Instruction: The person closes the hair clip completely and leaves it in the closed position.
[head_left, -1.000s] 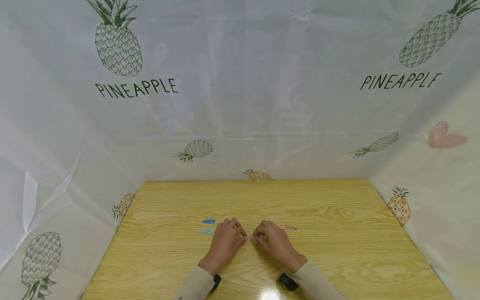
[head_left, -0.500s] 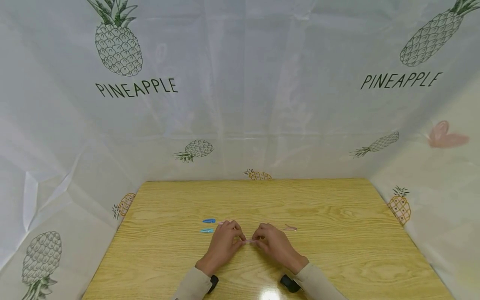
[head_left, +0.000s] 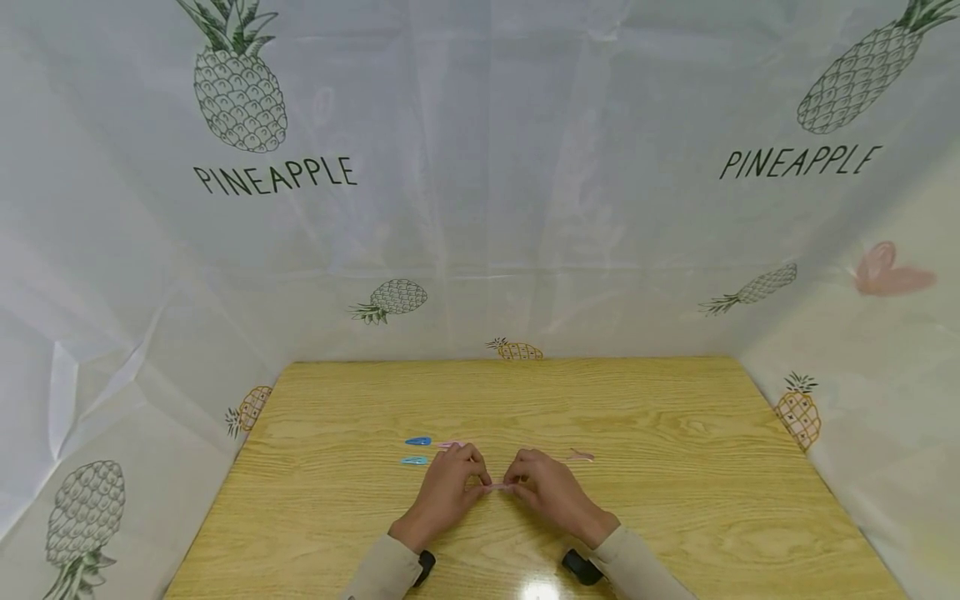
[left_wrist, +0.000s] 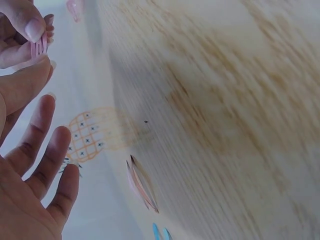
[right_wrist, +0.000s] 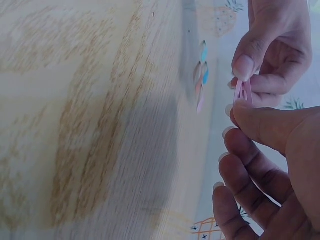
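Observation:
A small pink snap hair clip (head_left: 498, 486) spans the gap between the two hands, low over the table. My left hand (head_left: 448, 490) pinches one end between thumb and forefinger, and my right hand (head_left: 551, 486) pinches the other end the same way. The clip's slotted middle (right_wrist: 243, 91) shows between the fingertips in the right wrist view. Just beyond the left hand lie a dark blue clip (head_left: 418, 441), a light blue clip (head_left: 414, 460) and another pink one (head_left: 451, 444), partly covered by the fingers.
Beyond the right hand, one more pink clip (head_left: 581, 455) lies on the wood-grain table (head_left: 675, 517). A white sheet (head_left: 465, 208) printed with pineapples rises behind the table and along both sides. Each wrist wears a black device (head_left: 581, 567).
Both hands have drifted slightly nearer to the person, still pinching the pink clip. The pink clip beyond the left hand has come into view from behind the fingers.

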